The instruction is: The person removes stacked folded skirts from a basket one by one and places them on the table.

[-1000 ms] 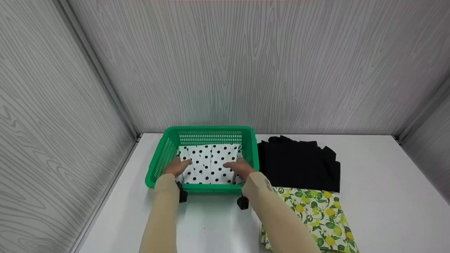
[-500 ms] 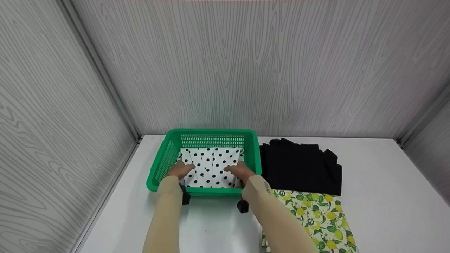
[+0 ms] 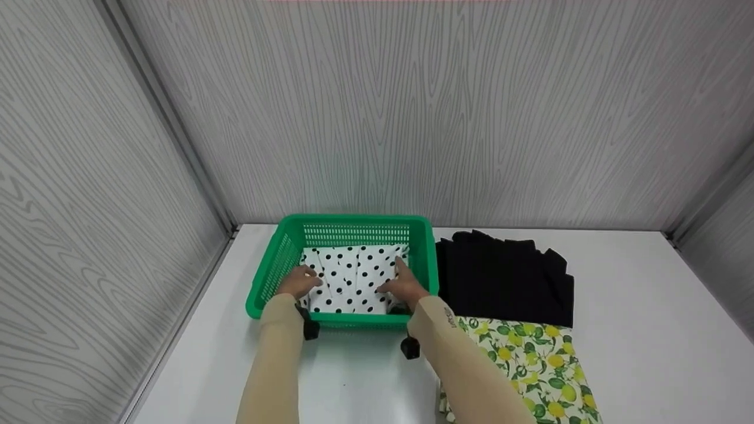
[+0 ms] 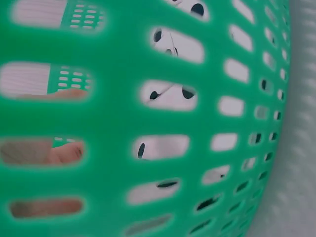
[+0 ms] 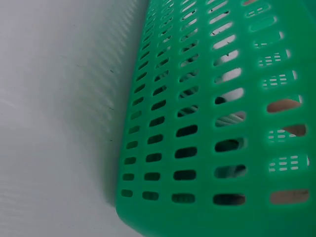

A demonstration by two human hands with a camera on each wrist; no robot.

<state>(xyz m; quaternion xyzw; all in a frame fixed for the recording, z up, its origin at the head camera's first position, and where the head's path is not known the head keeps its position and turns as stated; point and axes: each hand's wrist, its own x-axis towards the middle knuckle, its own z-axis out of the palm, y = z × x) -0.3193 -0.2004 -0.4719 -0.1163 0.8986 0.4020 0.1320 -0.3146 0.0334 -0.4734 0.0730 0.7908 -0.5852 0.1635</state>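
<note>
A folded white cloth with black polka dots (image 3: pixel 347 280) lies flat inside a green plastic basket (image 3: pixel 353 219). My left hand (image 3: pixel 298 281) is inside the basket at the cloth's left edge, thumb and fingers apart over the dotted fabric. Along the cloth's right edge is my right hand (image 3: pixel 405 285), its index finger stretched forward and its thumb pointing left over the cloth. Both wrist views look through the slotted wall of the basket (image 4: pixel 118 118), with only bits of fingers and dotted cloth showing through the slots.
Right of the basket lies a folded black garment (image 3: pixel 503 280). Nearer me, a folded cloth with a lemon print (image 3: pixel 542 371) is partly covered by my right forearm. The white table (image 3: pixel 636 330) meets grey wood-grain panels (image 3: pixel 377 118) at the back and sides.
The right hand's index finger has extended forward along the cloth's right side. The left hand has shifted slightly left, its fingers now over the cloth's edge. The basket stays in place.
</note>
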